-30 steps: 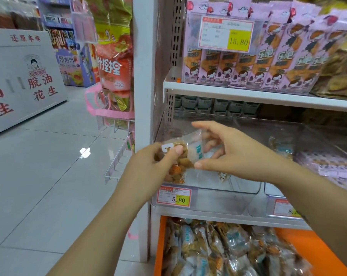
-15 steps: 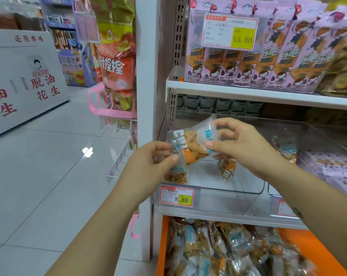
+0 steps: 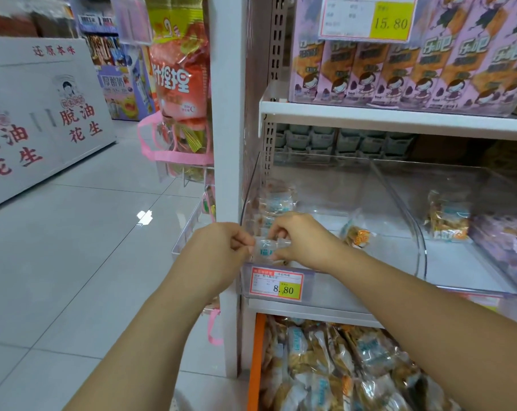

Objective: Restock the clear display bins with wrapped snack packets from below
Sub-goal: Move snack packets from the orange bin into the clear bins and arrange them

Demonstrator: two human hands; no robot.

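My left hand (image 3: 218, 250) and my right hand (image 3: 301, 241) both pinch one clear wrapped snack packet (image 3: 266, 249) with blue print, held at the front left corner of the clear display bin (image 3: 334, 289). More packets are stacked against the bin's left wall (image 3: 276, 200), and a single packet (image 3: 356, 234) lies on the bin floor to the right of my right hand. Below the shelf, an orange-edged lower bin (image 3: 254, 360) holds a heap of the same wrapped packets (image 3: 340, 366).
A second clear bin (image 3: 470, 280) to the right holds one packet (image 3: 446, 216) and purple packets. A price tag reading 8.80 (image 3: 276, 284) sits on the bin front. Purple boxes (image 3: 414, 54) fill the shelf above. A white upright post (image 3: 226, 143) and tiled aisle floor lie to the left.
Both hands have lowered the packet from in front of the bin opening down to the bin's front left corner. The camera has moved closer to the shelf.
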